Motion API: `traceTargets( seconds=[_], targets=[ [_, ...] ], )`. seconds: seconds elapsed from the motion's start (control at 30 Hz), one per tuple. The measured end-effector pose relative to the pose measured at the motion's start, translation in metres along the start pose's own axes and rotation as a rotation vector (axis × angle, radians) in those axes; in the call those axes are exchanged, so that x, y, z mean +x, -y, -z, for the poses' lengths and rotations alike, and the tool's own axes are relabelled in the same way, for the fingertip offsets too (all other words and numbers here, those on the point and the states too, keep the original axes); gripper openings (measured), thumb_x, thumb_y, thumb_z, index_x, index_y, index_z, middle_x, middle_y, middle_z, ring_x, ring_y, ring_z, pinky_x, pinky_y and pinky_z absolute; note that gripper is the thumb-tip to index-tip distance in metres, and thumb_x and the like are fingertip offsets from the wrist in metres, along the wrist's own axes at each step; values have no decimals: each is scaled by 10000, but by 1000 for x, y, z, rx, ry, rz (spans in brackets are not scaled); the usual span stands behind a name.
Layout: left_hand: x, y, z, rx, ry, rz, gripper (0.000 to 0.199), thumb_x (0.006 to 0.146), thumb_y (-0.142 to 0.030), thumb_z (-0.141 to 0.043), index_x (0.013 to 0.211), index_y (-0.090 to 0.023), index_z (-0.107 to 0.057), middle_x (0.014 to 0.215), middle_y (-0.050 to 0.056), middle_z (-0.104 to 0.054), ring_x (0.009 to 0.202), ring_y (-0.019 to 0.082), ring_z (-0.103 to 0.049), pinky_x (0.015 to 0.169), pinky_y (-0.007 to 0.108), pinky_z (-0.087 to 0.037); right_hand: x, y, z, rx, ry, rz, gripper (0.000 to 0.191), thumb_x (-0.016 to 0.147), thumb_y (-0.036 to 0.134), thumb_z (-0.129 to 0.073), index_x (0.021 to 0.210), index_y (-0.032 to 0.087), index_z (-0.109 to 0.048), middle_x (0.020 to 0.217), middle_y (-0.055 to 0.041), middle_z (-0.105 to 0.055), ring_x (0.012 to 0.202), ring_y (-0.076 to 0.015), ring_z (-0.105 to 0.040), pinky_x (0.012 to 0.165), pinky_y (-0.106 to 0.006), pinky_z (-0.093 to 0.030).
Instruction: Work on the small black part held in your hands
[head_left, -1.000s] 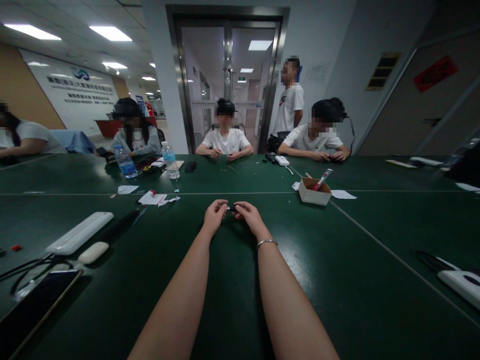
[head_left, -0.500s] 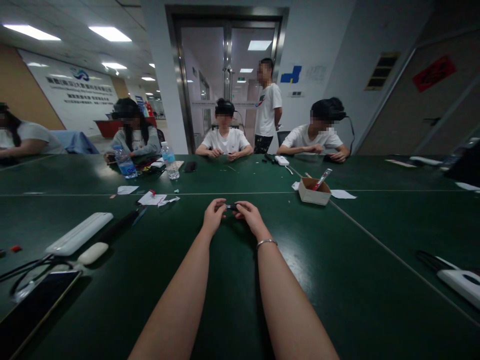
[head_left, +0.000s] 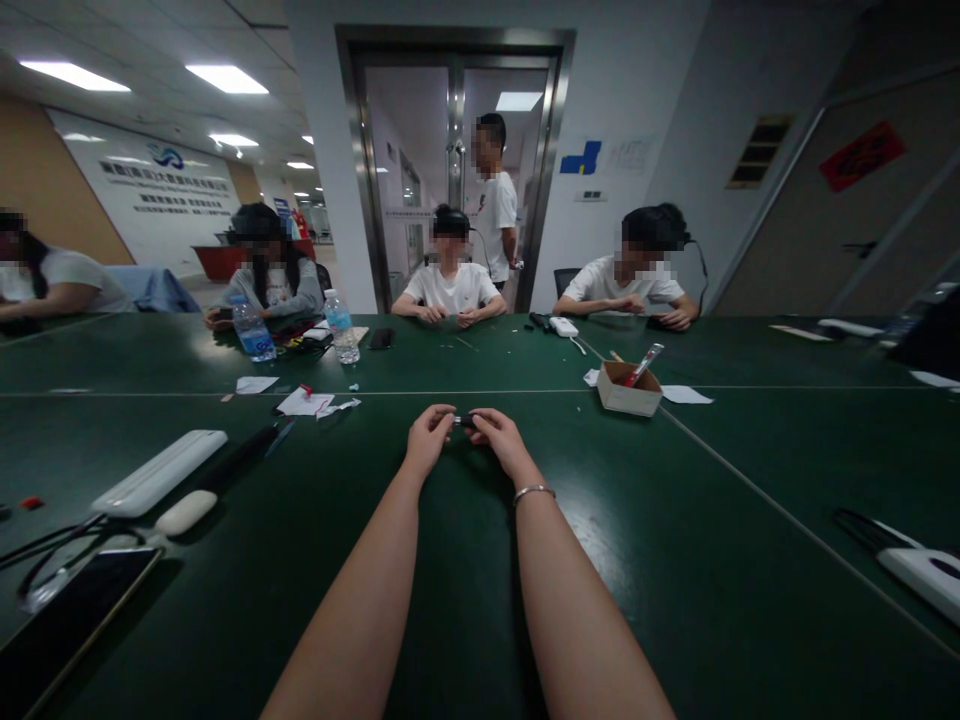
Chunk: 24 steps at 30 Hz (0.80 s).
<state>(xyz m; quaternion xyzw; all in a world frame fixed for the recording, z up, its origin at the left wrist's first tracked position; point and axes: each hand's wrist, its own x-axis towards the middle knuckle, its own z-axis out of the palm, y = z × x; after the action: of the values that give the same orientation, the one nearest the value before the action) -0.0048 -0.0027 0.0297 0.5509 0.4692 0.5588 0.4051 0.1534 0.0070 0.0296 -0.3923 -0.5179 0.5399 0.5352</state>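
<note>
Between my two hands, just over the green table (head_left: 465,600), lies a small black stick with a silver end (head_left: 464,421), perhaps a USB stick. My left hand (head_left: 429,438) pinches it at the silver end on the left. The fingers of my right hand (head_left: 501,438), below a silver bangle on the wrist, are closed on the black end. Fingertips hide both ends, so its exact kind is unclear.
To the left lie a phone (head_left: 79,610), a white power bank (head_left: 161,472), a pale oval case (head_left: 187,512) and cables. A small cardboard box (head_left: 630,400) holding a red-handled tool stands ahead right. Bottles (head_left: 343,330) and seated people are across the table.
Both hands keep their hold on the small stick, which shows slightly more silver. The view has tilted up a little. The person standing by the glass door has moved left.
</note>
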Motion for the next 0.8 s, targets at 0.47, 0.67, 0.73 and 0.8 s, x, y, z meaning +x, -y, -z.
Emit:
traceTargets(
  seconds=[0.47,0.67,0.73,0.8],
  targets=[
    [1,1,0,29,25,11,308,716,-406,-621,877,-146,-662,717,26,-604,656,125,-554,562,224,-442,1,-2,1,15,-10,10,366,638,409,-734,899,165,-657,671,-14,-664,565,-118,-602,590,-261,-486],
    [1,5,1,103,21,41,340,747,-488,-576,796,-158,-639,675,9,-578,616,125,-541,557,230,-434,2,-3,1,-16,5,12,358,646,400,-726,921,180,-661,703,-8,-660,571,-116,-597,600,-268,-491],
    [1,6,2,147,4,41,366,758,-523,-549,752,-165,-622,633,-3,-554,586,125,-523,533,228,-415,1,-2,1,-27,16,13,351,652,392,-725,925,181,-660,716,-12,-663,574,-115,-596,605,-270,-494],
    [0,6,2,206,-16,30,397,773,-552,-516,722,-172,-616,610,-5,-541,572,128,-508,515,226,-390,1,-2,1,-37,25,18,344,658,384,-723,930,182,-661,724,-14,-663,579,-114,-594,605,-268,-494]
  ],
)
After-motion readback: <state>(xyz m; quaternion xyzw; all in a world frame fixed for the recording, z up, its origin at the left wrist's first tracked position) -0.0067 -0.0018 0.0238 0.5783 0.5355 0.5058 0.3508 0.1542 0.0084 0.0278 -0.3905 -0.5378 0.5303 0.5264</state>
